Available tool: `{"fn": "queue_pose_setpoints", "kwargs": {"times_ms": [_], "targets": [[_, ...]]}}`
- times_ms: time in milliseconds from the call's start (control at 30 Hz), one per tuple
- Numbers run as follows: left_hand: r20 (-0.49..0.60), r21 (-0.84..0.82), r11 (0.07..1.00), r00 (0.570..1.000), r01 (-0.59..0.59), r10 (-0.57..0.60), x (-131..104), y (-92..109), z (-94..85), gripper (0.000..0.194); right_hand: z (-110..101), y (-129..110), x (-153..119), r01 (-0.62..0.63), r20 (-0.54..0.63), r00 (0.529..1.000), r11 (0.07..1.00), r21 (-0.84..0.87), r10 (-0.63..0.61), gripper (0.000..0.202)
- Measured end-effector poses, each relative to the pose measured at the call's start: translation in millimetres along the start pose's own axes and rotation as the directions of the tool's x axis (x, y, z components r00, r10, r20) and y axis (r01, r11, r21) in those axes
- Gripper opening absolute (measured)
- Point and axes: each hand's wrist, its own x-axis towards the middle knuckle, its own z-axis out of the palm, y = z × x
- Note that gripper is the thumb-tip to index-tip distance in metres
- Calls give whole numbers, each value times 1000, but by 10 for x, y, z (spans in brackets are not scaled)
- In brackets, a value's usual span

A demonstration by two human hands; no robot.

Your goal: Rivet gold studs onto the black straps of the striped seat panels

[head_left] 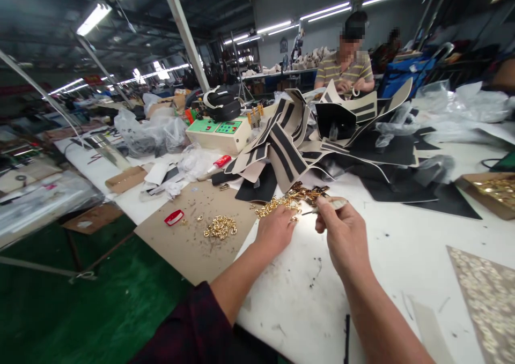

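Observation:
My left hand [277, 228] is at the near edge of a pile of gold-coloured metal pieces [267, 207], its fingers bent; whatever lies between the fingertips is too small to make out. To its right, my right hand [344, 235] is closed around a pale-handled tool [337, 203] whose thin dark tip points left towards the left hand. Darker bronze-coloured pieces [308, 192] lie just beyond both hands. A second heap of gold pieces [220, 227] rests on the brown board [173, 246] at the left.
Striped black and beige panels [285, 157] are piled beyond the hands. Behind stands a green-topped machine [219, 131]. A red object [174, 217] lies on the board. At the right are a cardboard box [488, 195] and a sheet of pale pieces [483, 299]. A person [344, 66] sits opposite.

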Motion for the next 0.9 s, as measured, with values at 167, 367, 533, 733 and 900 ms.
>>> {"fn": "queue_pose_setpoints", "kwargs": {"times_ms": [167, 367, 533, 733, 900], "targets": [[52, 20, 999, 998, -46, 45, 173, -21, 128, 23, 11, 15, 27, -17, 6, 1000, 1000, 22, 17, 38], [50, 27, 999, 998, -31, 29, 76, -40, 92, 11, 22, 38, 17, -15, 8, 1000, 1000, 21, 15, 38], [25, -144, 989, 999, -36, 40, -223, -11, -31, 7, 41, -2, -31, -5, 19, 1000, 1000, 12, 5, 37], [-8, -690, 702, 969, 174, -248, -542, -139, 11, 14, 101, -7, -107, 0, 101, 995, 996, -89, 9, 39], [25, -860, 462, 923, 216, -384, -621, -194, 84, 23, 175, 86, -154, 59, 228, 974, 972, -226, -6, 38]]}}
